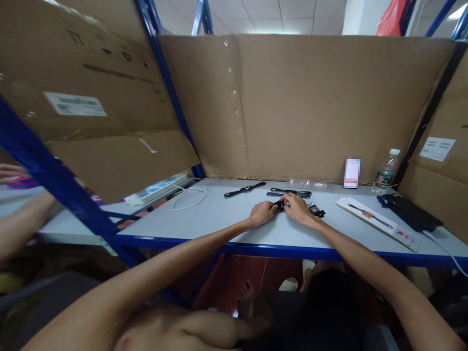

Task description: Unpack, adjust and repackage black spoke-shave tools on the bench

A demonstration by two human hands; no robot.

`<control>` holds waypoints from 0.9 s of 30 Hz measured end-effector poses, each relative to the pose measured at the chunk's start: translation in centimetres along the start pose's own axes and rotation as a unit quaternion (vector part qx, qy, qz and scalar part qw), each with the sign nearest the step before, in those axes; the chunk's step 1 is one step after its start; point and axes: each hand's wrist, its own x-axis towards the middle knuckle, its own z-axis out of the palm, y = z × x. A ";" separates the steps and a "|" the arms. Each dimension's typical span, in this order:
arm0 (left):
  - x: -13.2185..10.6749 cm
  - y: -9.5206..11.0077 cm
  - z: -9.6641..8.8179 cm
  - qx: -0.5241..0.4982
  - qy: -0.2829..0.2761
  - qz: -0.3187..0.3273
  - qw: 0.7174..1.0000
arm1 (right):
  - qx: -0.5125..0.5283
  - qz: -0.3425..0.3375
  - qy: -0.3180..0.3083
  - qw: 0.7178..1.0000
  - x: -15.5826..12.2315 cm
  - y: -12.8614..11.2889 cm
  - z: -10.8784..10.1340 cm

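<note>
Both of my hands meet over the white tabletop. My left hand is closed, its fingertips pinching one side of a small black watch. From the other side, the fingers of my right hand grip the same watch, covering much of it. Just beyond my hands lie black watch bands, side by side. To their left rests another black watch with its band stretched out. Beside my right wrist is a dark band with a shiny part, partly hidden by the hand.
A long white box with a watch picture lies at right, near a black case. Behind stand a phone and a water bottle. A power strip and white cable are left. Another person's arm shows beyond the blue post.
</note>
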 end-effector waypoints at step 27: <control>-0.7 0.5 -0.2 -0.021 0.018 -0.007 1.000 | -0.026 0.059 -0.026 0.998 0.0 -0.2 -0.4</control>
